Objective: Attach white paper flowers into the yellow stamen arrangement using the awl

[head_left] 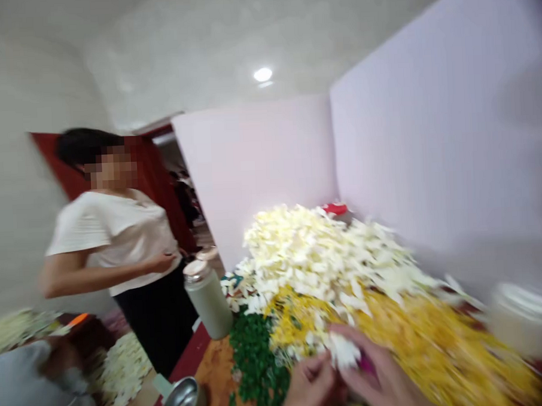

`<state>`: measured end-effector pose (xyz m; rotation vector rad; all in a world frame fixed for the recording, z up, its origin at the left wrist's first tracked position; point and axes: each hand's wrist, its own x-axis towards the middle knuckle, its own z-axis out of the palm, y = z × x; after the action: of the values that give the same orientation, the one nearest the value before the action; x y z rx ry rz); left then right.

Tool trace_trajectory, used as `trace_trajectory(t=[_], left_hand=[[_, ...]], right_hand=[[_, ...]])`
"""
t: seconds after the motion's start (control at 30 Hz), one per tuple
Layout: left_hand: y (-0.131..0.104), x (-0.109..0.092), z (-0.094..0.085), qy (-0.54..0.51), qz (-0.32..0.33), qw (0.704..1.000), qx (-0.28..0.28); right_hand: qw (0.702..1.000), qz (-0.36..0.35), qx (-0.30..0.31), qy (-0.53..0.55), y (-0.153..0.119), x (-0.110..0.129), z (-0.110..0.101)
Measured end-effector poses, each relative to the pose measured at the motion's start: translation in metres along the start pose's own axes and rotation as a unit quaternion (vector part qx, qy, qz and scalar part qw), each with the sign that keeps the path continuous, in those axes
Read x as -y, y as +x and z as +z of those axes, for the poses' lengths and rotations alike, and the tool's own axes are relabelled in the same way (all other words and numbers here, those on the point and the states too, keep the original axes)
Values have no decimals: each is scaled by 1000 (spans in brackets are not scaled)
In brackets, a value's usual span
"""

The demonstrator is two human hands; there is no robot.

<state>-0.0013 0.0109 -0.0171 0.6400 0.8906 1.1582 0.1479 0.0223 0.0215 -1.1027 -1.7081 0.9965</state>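
Note:
A small white flower (344, 350) is held up between my two hands, its petals slightly blurred. My right hand (386, 377) grips it from the right with thumb and fingers, and a magenta piece (369, 367) shows beside the thumb. On the other side, my left hand (310, 384) has its thumb and fingertips pinched at the flower's edge; whatever lies inside that pinch is hidden. Loose yellow petals (438, 339) spread beyond and to the right of the hands. Dark green pieces (255, 359) lie to the left.
Behind the yellow rises a large heap of white petals (308, 243). A pale thermos (209, 304) and a metal cup (183, 401) stand at left. One blurred jar (527, 317) is at right. A person (124, 245) stands at left; another's sleeve (32, 387) shows lower left.

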Motion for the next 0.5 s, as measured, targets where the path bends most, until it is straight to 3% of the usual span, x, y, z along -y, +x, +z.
trace_trajectory(t=[0.07,0.17,0.23,0.33,0.5], left_hand=[[-8,7,4,-11,7,1000,5],[-10,5,4,-14,-11,1000,-8],[-5,1,4,2,-38,999,-32],[-2,-1,6,21,-53,998,-37],[-7,1,7,37,-48,998,-32]], right_hand=[[997,-11,-32,67,12,2,-20],[974,-2,-178,138,31,-2,-56],[956,10,-196,216,38,-4,-73],[931,-1,-162,329,39,0,-83],[900,-31,-80,426,31,8,-82]])
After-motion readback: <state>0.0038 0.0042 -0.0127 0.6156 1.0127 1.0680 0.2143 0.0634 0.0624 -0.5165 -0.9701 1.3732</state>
